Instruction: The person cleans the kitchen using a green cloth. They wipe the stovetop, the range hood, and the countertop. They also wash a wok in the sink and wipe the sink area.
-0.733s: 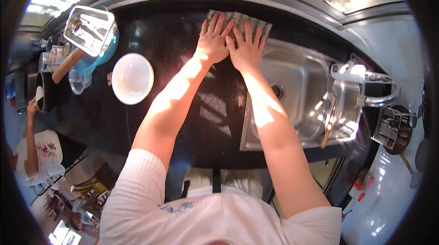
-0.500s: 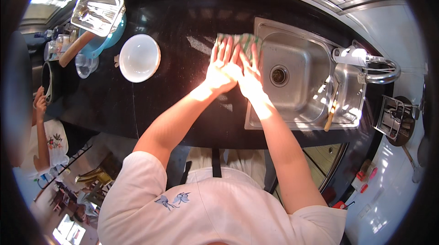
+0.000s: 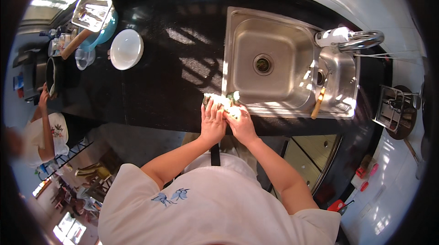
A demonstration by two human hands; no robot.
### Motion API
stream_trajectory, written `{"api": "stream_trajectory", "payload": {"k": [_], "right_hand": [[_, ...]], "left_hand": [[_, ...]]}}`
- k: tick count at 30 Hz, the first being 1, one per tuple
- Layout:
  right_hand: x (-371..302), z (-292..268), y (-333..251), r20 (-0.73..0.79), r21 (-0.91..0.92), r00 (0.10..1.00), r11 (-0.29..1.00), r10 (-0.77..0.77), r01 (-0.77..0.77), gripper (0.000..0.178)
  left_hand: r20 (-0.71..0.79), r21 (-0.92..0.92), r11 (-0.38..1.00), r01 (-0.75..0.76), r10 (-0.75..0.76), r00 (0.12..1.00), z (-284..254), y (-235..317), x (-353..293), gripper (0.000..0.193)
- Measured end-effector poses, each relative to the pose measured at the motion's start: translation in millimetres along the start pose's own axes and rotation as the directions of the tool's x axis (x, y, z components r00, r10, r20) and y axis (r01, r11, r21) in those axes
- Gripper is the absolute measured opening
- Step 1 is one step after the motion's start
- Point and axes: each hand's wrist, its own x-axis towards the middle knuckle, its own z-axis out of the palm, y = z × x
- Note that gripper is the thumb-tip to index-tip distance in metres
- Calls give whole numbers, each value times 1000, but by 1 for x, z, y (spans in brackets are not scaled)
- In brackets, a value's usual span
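A bunched green-and-white cloth [image 3: 222, 101] lies on the black countertop near its front edge, by the sink's near left corner. My left hand [image 3: 213, 121] presses down on it, its fingers curved over the cloth's left part. Beside it, my right hand [image 3: 241, 123] grips the right part, and a fold of cloth sticks out past its fingers. The two hands nearly touch. The steel sink [image 3: 228, 57] sits just beyond and to the right, with dark greenish bits in its drain [image 3: 263, 64].
A yellow-handled tool [image 3: 318, 103] lies across the sink's divider, below the faucet [image 3: 366, 41]. On the left stand a white bowl [image 3: 127, 49], a blue basin [image 3: 109, 27] and a metal basket [image 3: 91, 14]. Another person [image 3: 45, 130] holds a dark pan [image 3: 51, 78] at the far left.
Both hands have drawn the cloth across the counter toward me, from the sink's left rim to the front edge. The cloth, spread flat before, is now bunched. The view has shifted too.
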Motion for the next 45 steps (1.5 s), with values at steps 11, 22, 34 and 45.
{"api": "stream_trajectory", "payload": {"k": [11,22,34,45], "right_hand": [[68,-130,128,-149,-137,988,991,-30,9,18],[235,-204,335,-600,-53,627,758,496,-650,64],[313,-136,242,-643,-198,684,787,346,-584,91],[339,-47,115,-321,-245,938,946,130,-215,77]], "left_hand": [[-30,-26,886,-463,463,886,31,61,191,15],[-179,81,777,-624,627,758,134,141,468,51],[-118,207,899,-387,415,902,53,17,425,59],[-175,211,958,-195,233,957,-42,-111,355,59]]}}
